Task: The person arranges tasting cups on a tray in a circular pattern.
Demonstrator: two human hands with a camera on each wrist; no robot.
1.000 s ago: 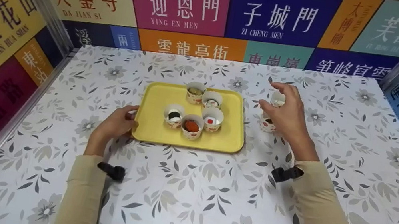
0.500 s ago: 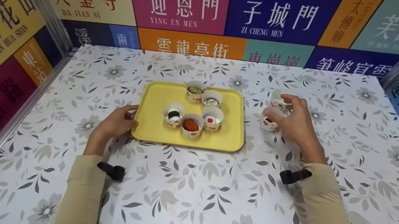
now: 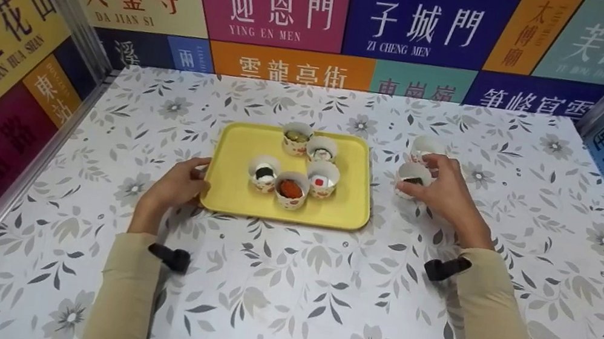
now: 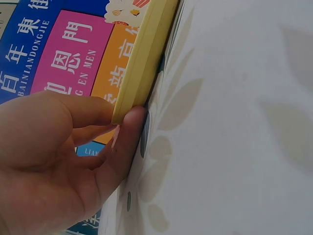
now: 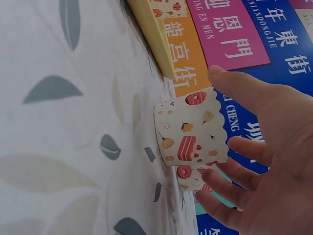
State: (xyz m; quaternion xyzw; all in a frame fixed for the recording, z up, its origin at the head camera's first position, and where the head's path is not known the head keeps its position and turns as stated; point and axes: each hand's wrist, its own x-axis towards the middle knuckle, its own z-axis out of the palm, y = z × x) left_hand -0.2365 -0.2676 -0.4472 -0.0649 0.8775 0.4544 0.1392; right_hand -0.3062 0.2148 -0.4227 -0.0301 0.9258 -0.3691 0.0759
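My left hand (image 3: pixel 181 181) holds the left rim of a yellow tray (image 3: pixel 226 181); in the left wrist view, thumb and fingers pinch the tray's edge (image 4: pixel 142 63) close over the tabletop. Several printed paper baking cups stand on the tray, among them one with an orange-red topping (image 3: pixel 291 191) and one with a red-dotted white piece (image 3: pixel 322 182). Right of the tray, my right hand (image 3: pixel 447 197) spreads thumb and fingers around a paper cup with dark food inside (image 3: pixel 414 179). In the right wrist view this cup (image 5: pixel 190 129) stands upright between thumb and fingers, with the thumb spread near its scalloped rim.
Just behind that cup stands another paper cup (image 3: pixel 427 147), partly covered by the right fingers. A floral-printed cloth (image 3: pixel 266 311) covers the table. Panels with coloured sign blocks (image 3: pixel 280 6) rise at the back and both sides.
My right hand has come down from above the two right-hand cups to the nearer one, its thumb now in front of that cup. The left hand and tray have stayed in place.
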